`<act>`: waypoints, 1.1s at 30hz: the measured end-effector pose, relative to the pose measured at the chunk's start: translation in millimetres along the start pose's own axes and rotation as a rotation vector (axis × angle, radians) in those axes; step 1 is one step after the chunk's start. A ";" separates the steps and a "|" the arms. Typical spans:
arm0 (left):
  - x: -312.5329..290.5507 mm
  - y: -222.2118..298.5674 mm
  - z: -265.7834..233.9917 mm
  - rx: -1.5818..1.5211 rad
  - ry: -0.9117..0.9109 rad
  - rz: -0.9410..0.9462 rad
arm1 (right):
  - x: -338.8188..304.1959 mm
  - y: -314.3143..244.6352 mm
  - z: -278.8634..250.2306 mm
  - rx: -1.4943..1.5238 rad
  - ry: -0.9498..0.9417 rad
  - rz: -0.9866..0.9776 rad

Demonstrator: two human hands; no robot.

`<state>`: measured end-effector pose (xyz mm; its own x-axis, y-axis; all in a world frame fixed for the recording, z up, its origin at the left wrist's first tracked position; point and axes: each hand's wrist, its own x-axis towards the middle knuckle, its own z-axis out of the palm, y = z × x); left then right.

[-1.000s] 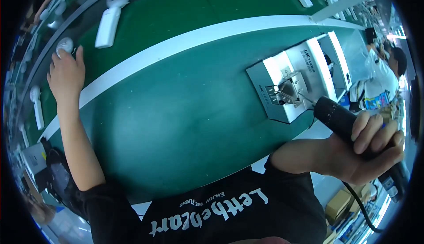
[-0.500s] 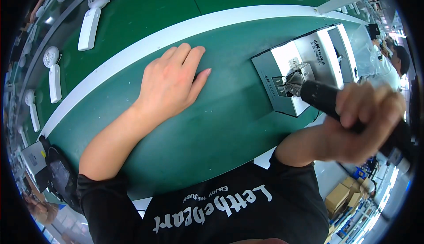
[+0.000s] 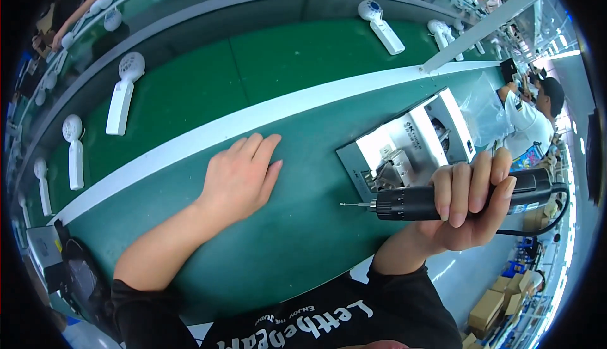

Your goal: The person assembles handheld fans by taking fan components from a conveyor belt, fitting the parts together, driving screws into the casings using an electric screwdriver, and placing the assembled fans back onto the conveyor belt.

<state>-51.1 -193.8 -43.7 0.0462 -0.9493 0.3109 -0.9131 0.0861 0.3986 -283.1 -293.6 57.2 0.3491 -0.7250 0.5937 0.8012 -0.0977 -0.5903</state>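
My right hand [image 3: 473, 198] is wrapped round a black electric screwdriver [image 3: 408, 204] with a cord at its back end. The screwdriver lies level in my grip, its thin metal bit [image 3: 353, 205] pointing left over the bench. Whether a screw sits on the tip is too small to tell. Behind it stands a silver and black screw feeder [image 3: 379, 141], partly hidden by the tool and my fingers. On the green bench top my left hand [image 3: 243, 173] rests palm down, fingers loosely stretched, holding nothing.
Beyond a white rail [image 3: 253, 114], a green conveyor belt [image 3: 208, 90] carries white handheld fans [image 3: 120, 107], spaced apart. A clear plastic bag [image 3: 485, 114] lies right of the feeder. A dark mesh bag [image 3: 85, 279] sits at left. Other people work along the line.
My right hand has drawn the screwdriver off the feeder and swung its bit round to the left. The view has tilted up. My left hand keeps its pose on the bench.
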 end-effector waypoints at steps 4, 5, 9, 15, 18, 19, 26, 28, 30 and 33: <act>33.3 -16.0 10.9 -0.064 -0.061 -0.106 | 6.1 2.0 -2.4 -0.014 0.124 -0.015; 53.0 -23.3 10.8 -0.062 0.054 -0.081 | 9.9 2.5 -1.5 0.005 0.155 0.023; 187.7 -34.5 52.6 -0.130 -0.017 -0.195 | 27.7 -9.4 -21.7 -0.053 0.077 -0.017; 305.7 25.9 98.1 -0.169 -0.041 -0.466 | 22.6 -10.5 -25.7 -0.097 0.138 -0.048; 350.5 27.3 135.9 -0.152 0.028 -0.688 | 16.9 -7.1 -20.7 -0.142 0.166 -0.072; 351.3 22.4 139.7 -0.132 0.051 -0.761 | 14.3 0.1 -22.0 -0.141 0.193 -0.059; 367.7 -4.3 155.1 -0.044 0.105 -0.641 | 13.5 -3.7 -30.2 -0.158 0.144 -0.064; 352.3 -33.5 130.7 -0.165 -0.033 -0.424 | 14.8 -1.1 -32.2 -0.112 0.144 -0.035; 315.5 -29.1 107.7 -0.692 -0.056 -0.494 | 15.0 -9.5 -37.5 -0.048 0.212 -0.058; 216.3 -13.5 64.3 -1.282 -0.184 -0.564 | 13.9 -19.7 -42.0 0.010 0.234 -0.074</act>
<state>-54.8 -419.7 -37.2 0.1332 -0.9647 -0.2273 0.2115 -0.1964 0.9574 -314.4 -330.4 54.0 0.1677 -0.8544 0.4918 0.8258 -0.1507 -0.5434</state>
